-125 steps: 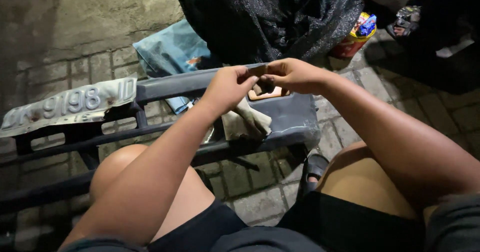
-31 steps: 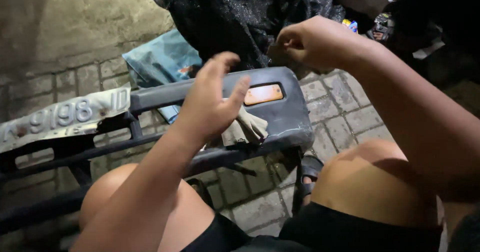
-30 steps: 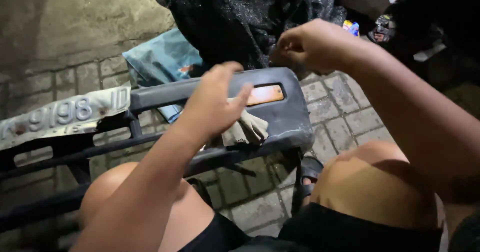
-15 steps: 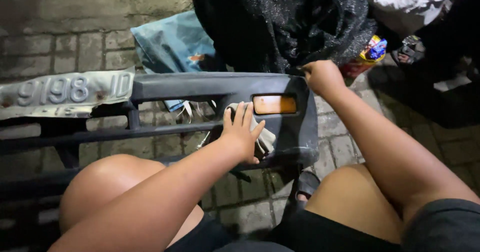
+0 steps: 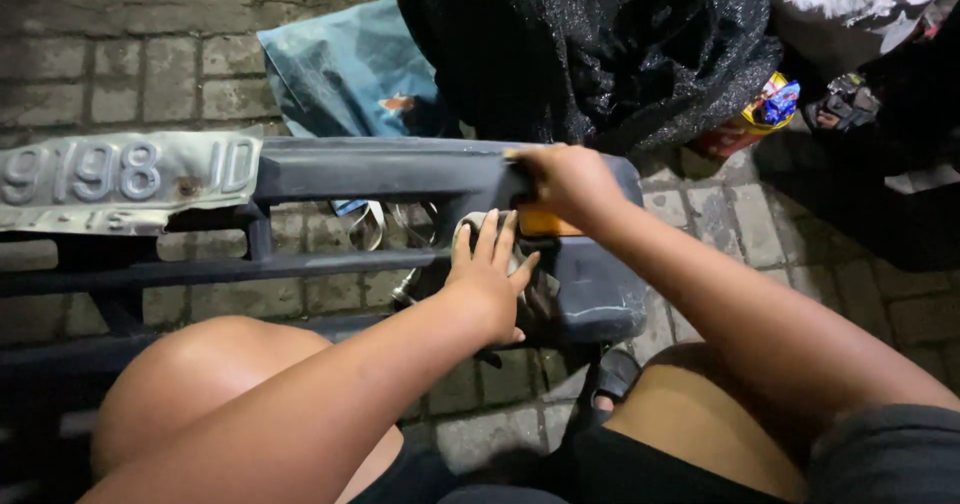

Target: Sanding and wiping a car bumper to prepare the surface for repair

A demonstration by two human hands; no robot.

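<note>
Bumper stretched across mid-frame over the bricks. Left hand lay flat and unclenched against its centre; right hand gripped the orange lamp just above.

We see a bent, silvery number plate fixed at the bumper's left end, and a small yellow-red-blue packet on the paving, upper right.

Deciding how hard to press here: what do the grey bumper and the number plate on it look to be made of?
Bumper: probably moulded plastic, matt dark grey, with smooth rounded edges and scuffed dull faces. Number plate: likely thin sheet metal, pale and worn, with raised stamped characters, a rust spot and a bent, wavy lower edge.
</note>
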